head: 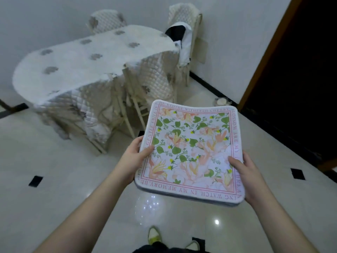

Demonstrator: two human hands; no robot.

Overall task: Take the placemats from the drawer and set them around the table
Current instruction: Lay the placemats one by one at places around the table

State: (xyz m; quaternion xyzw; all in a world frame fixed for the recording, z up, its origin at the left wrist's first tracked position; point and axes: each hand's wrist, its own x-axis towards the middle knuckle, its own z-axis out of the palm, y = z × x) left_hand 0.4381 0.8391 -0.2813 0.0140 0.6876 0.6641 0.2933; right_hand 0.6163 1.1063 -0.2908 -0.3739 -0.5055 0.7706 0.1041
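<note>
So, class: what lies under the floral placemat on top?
Under the top placemat, grey edges of more stacked mats show. Their faces and number are covered. Left hand and right hand grip the stack.

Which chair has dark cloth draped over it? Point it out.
The chair at the far right end of the table: a black and white cloth hangs over it. The other chairs show only quilted cream covers.

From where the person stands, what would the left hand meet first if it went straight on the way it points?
Probably the nearest chair at the table; the left hand, holding the placemats, points there, though depth is unclear.
</note>
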